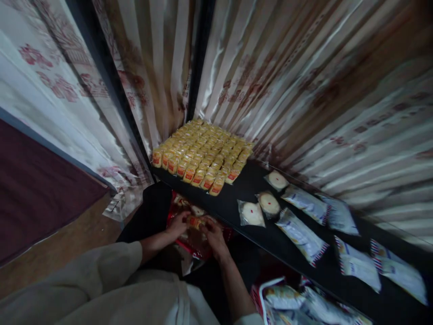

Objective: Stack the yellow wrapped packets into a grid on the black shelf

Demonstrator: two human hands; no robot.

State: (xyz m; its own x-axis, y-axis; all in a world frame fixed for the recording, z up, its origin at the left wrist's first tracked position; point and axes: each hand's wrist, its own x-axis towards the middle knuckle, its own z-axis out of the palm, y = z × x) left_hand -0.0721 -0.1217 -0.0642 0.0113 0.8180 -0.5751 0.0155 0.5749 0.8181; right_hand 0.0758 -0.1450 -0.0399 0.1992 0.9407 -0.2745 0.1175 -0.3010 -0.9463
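Note:
Between my two hands is a small yellow snack packet (195,222) with an orange-red label, held over my lap. My left hand (178,225) has its fingers closed on the packet's left end. On its right end, my right hand (213,232) grips with thumb and fingers. Under both hands lies a red bag (192,249) with more packets inside, partly hidden by my hands. On the black table (241,189) just beyond, many yellow packets (199,153) of the same look stand in tight rows.
Right of the rows lie round pale cakes in clear wrappers (252,213) and several white-and-blue packets (302,237). A bag of more packets (284,298) stands below the table's near edge. Patterned curtains (270,81) hang behind, with a dark pole (199,63) at the corner.

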